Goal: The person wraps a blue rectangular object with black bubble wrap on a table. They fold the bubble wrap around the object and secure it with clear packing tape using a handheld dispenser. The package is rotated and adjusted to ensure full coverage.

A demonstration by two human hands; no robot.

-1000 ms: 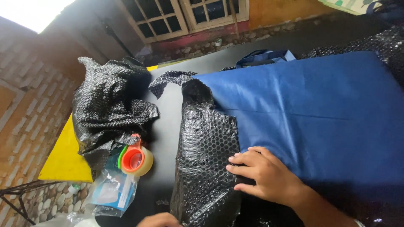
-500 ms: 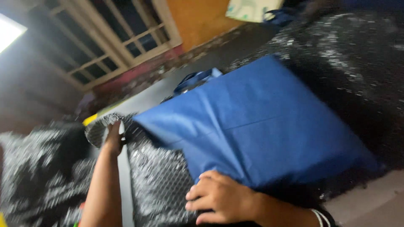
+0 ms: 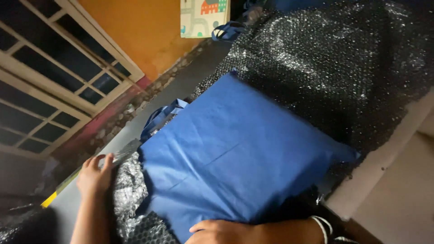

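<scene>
Along the near edge of the tabletop, the person's right hand lay flat, fingers loosely spread and gripping nothing, on the near corner of a blue cloth bag, apparently pinning it in place. To the left, the left hand pressed open fingers against a sheet of black bubble wrap that curled up along the bag's left side, as if to fold it over the cloth; it did not appear to pinch the sheet. A white band circled the right wrist. The bag rested square on the dark tabletop, its blue handles pointing toward the far edge. More black bubble wrap spread under and beyond the bag to the far right corner. Past the table stood an orange wall, a window with a pale frame and dark panes, and a rough stone strip at the wall's foot.
</scene>
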